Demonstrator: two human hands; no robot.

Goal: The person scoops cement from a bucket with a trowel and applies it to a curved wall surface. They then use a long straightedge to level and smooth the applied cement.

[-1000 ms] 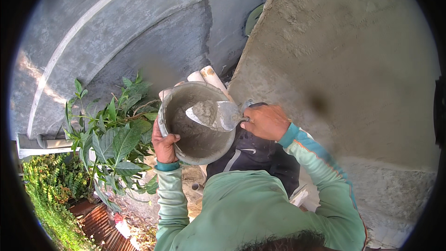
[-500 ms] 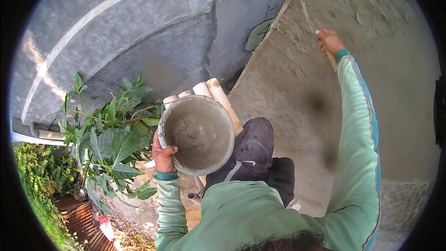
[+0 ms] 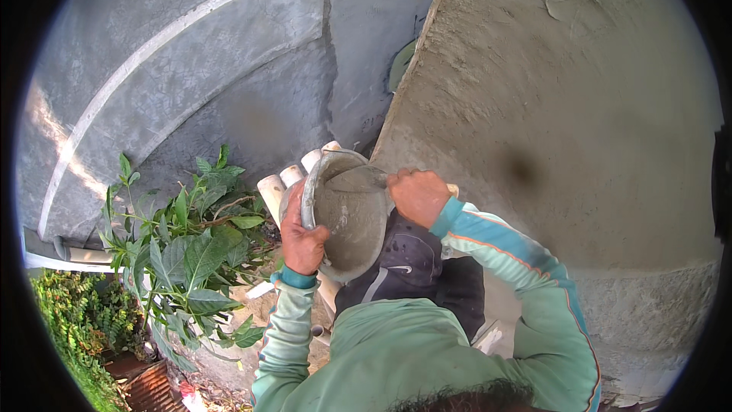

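My left hand (image 3: 302,240) grips the left rim of a grey bucket (image 3: 308,202), thumb on the inside and fingers round the outside. The bucket is tilted, its mouth turned toward my right hand. Wet grey mortar (image 3: 347,229) coats its inside. In my right hand (image 3: 418,197) is a trowel (image 3: 357,178), its blade inside the bucket near the far rim. The end of its light handle sticks out behind my fist. How deep the blade sits in the mortar I cannot tell.
Several whitish pipes (image 3: 273,192) stand just behind the bucket. A leafy plant (image 3: 191,252) is at the left. Fresh plaster covers the wall (image 3: 595,145) on the right, with a straight edge toward the grey wall (image 3: 252,114). Rusty corrugated sheet (image 3: 155,389) lies lower left.
My right hand has come down from the plastered wall to the bucket, bringing the trowel blade inside it. My left hand has tilted the bucket and shifted slightly right.
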